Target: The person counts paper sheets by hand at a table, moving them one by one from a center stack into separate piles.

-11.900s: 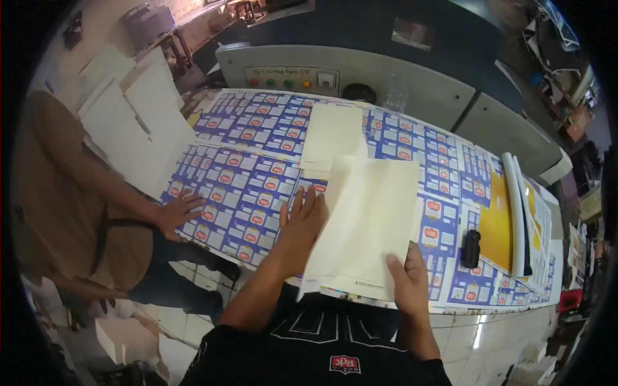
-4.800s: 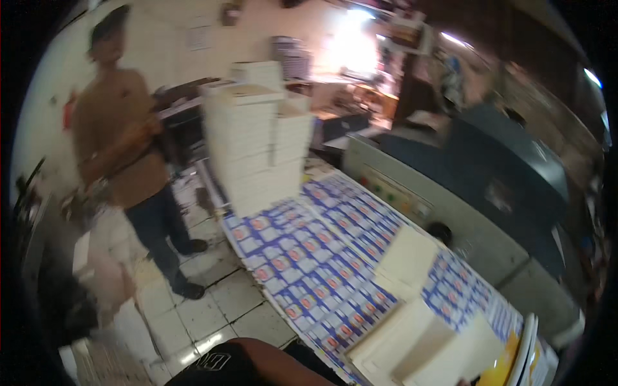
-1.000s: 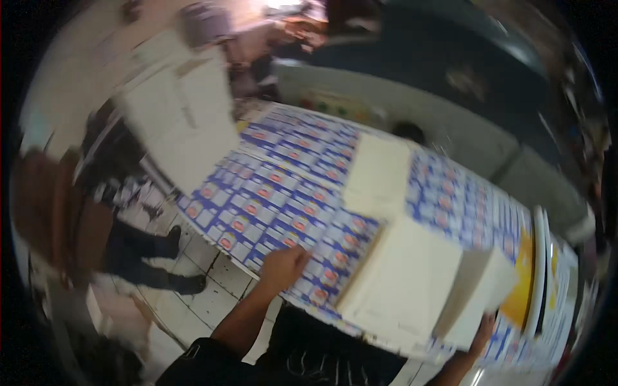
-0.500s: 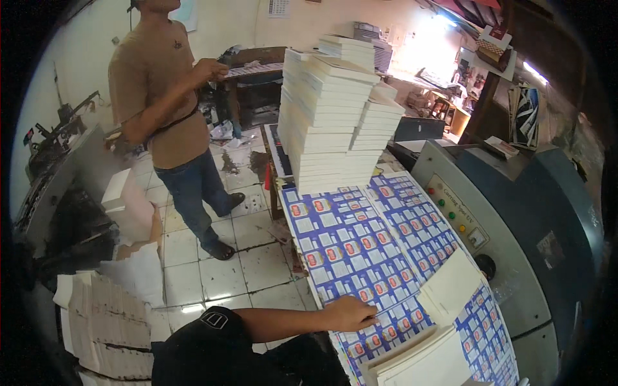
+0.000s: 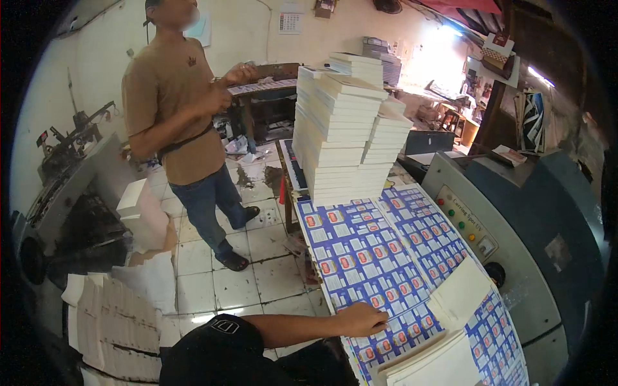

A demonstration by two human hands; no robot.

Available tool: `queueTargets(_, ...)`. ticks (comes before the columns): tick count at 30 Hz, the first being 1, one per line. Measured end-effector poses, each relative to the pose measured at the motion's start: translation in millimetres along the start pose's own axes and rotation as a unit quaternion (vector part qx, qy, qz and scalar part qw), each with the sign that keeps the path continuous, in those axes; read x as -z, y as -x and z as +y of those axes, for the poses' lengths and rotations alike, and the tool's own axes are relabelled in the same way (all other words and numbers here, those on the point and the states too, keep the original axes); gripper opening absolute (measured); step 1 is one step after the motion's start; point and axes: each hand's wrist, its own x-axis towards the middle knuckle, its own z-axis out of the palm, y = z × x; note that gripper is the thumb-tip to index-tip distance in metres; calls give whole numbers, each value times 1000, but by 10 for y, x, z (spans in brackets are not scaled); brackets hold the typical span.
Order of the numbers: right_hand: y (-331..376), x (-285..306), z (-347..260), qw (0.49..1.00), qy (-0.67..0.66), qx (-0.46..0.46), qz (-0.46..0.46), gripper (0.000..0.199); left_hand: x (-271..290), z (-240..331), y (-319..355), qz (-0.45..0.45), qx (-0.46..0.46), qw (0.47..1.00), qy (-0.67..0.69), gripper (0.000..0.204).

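My left hand (image 5: pixel 362 320) rests on a table covered with blue printed sheets (image 5: pixel 360 257). Its fingers are curled into a loose fist, and nothing shows in them. Just to its right lies a thin cream paper booklet (image 5: pixel 458 293). Nearer to me, a stack of cream paper (image 5: pixel 432 363) reaches the lower edge of the picture. My right hand is out of view. At the table's far end stand tall piles of white-edged books or pads (image 5: pixel 341 128).
A person (image 5: pixel 174 103) in a brown shirt stands beyond the table's left side, both hands raised. A grey machine with coloured buttons (image 5: pixel 476 225) borders the table on the right. Bundled paper stacks (image 5: pixel 112 321) stand at lower left, and a white block (image 5: pixel 141 206) sits on the tiled floor.
The view has shifted, so the scene sits lower and further right. The standing person has brought both hands together in front of the chest. My left hand stays on the table.
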Motion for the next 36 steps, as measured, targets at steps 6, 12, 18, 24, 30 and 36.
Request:
queueTargets(6,-75,-80,2,1000,6,7,-4,57,70,33,-27,-78,53,995,-16,27)
queueTargets(12,-191,-104,-17,1000,14,3,-8,57,79,51,-19,-82,83,993,6,36)
queueTargets(18,-291,-42,86,1000,24,-5,-3,56,51,26,-36,-101,57,993,14,38)
queueTargets(24,-545,259,435,1000,3,8,17,56,178,84,-172,58,118,941,311,29)
queueTargets(30,-725,314,630,999,-24,0,29,55,1500,776,-643,131,-172,919,331,22)
queueTargets(36,-864,255,577,999,16,-3,49,55,1748,1063,-1023,216,-470,462,721,44)
